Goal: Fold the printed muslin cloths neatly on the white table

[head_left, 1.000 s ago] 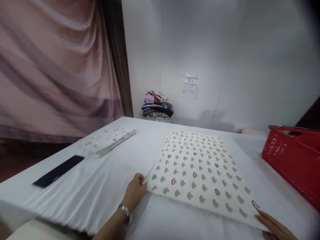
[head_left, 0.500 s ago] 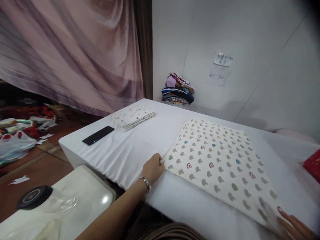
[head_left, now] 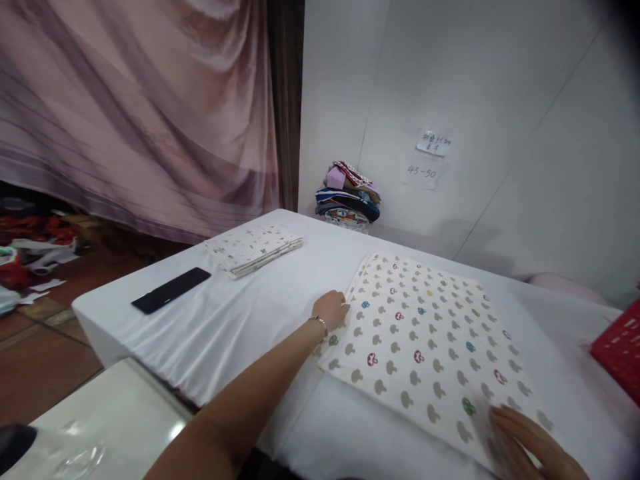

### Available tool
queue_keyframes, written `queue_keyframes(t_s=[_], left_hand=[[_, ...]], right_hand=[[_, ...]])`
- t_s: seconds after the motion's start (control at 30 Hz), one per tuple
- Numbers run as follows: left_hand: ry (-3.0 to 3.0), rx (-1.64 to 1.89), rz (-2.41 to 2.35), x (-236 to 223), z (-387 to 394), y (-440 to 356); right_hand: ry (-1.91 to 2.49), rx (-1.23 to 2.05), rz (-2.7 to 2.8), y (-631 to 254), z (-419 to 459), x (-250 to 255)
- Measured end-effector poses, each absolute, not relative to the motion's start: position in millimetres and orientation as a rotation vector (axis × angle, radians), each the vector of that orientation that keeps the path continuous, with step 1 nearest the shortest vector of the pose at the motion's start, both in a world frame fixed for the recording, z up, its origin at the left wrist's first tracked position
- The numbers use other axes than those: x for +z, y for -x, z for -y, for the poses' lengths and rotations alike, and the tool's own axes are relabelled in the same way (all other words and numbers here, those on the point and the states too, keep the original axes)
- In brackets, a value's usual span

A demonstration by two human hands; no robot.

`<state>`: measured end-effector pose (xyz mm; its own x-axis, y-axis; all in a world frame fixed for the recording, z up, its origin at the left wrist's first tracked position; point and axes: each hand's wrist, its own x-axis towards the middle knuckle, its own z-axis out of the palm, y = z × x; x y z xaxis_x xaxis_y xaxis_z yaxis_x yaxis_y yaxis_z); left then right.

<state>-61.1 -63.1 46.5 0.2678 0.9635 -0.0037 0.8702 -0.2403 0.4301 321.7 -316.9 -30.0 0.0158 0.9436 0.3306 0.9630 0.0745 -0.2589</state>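
Observation:
A cream cloth [head_left: 415,340] printed with grey and coloured mushrooms lies flat on a white-covered table. My left hand [head_left: 331,310], with a bracelet at the wrist, is at the cloth's left edge, fingers curled and closed on it. Over the near right part of the cloth, my right hand [head_left: 533,443] has its fingers stretched out; they are slightly blurred and seem to rest on the fabric.
A folded stack of printed cloth [head_left: 253,248] and a black phone [head_left: 171,291] lie on the table [head_left: 280,320] to the left. Piled fabrics [head_left: 349,197] stand by the wall. A red basket [head_left: 623,350] is at right, a white stool [head_left: 120,413] at lower left.
My left hand has moved from the cloth's near left corner farther up its left edge. My right hand has shifted left and inward over the cloth. The view has tilted slightly.

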Motion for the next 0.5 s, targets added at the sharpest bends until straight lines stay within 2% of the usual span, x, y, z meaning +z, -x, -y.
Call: queue_keyframes(t_s=[0.07,0.27,0.4,0.5], left_hand=[[-2.142,0.323,-1.716,37.2,48.4,46.9],[-2.108,0.315,-1.754,22.6,39.2,38.5],[-2.13,0.348,-1.754,19.4,42.4,40.5],[-2.143,0.351,-1.735,15.6,43.4,41.3]], right_hand=[[1.889,-0.035,1.963,-288.4,289.7,-8.1],[1.761,0.453,2.086,-197.7,188.6,56.0],[1.777,0.621,1.951,-148.3,102.9,65.7],[1.977,0.709,1.811,-120.0,39.9,60.5]])
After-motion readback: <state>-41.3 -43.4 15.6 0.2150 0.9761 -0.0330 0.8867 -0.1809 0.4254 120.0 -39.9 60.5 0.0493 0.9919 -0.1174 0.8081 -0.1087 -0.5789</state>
